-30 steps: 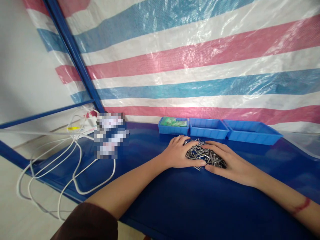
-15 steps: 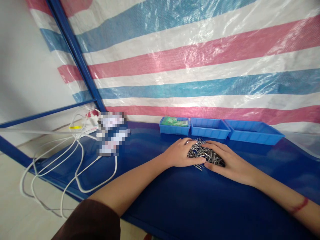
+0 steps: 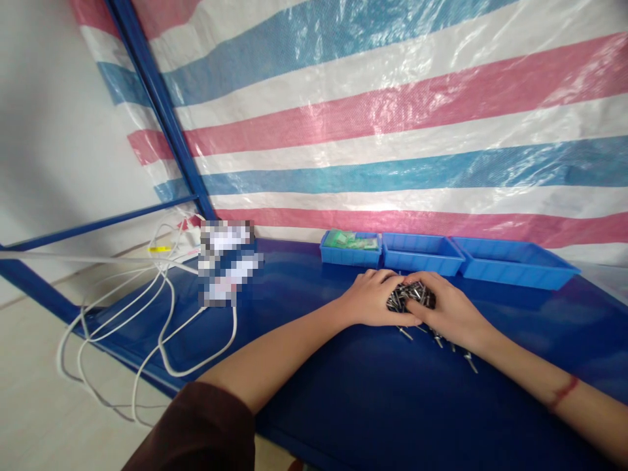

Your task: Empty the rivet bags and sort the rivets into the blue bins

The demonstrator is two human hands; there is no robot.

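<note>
A heap of small metal pins that look like blind rivets (image 3: 412,297) is gathered between my two hands over the blue table (image 3: 363,392). My left hand (image 3: 373,299) is curled around its left side, with the thumb along the near edge. From the right, my right hand (image 3: 450,311) cups the heap, its thumb pressed against the rivets and near the left thumb. Several stray rivets (image 3: 470,361) lie on the tabletop below and beside my right hand. The palms and the underside of the heap are hidden.
Behind my hands stand a blue bin (image 3: 343,256) with green packets, a middle blue bin (image 3: 422,264) and a longer blue bin (image 3: 520,273). White cables (image 3: 171,371) loop over the left edge near pixelated items (image 3: 230,278). A striped sheet (image 3: 392,124) hangs behind.
Both hands have drawn closer together, squeezing the spread-out rivets into a tighter heap. Several rivets now lie apart near my right hand. The view has shifted slightly.
</note>
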